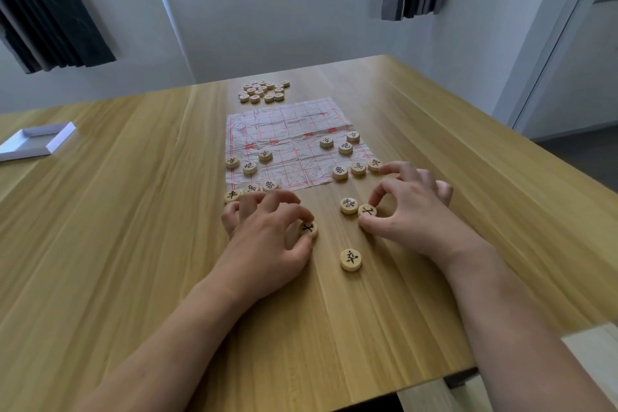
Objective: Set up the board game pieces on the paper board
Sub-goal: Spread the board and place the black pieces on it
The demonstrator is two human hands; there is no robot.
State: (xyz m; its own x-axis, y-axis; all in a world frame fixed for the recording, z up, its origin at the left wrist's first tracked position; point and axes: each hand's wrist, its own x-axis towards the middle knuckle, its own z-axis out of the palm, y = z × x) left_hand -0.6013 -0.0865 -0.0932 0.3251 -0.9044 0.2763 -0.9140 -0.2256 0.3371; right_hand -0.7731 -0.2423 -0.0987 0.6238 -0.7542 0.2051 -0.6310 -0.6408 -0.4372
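Note:
A crumpled paper board with a red grid lies on the wooden table. Several round wooden pieces with black characters stand on its near half, such as one on the left and one on the right. Just short of the board's near edge, my left hand pinches a black-marked piece between thumb and fingers. My right hand pinches another piece. Two loose pieces lie on the table between the hands, one beside the right hand's piece and one nearer me.
A heap of several wooden pieces sits beyond the board's far edge. A shallow white box lid lies at the table's left. The table's near right corner ends by a pale wooden edge. Walls and dark curtains stand behind.

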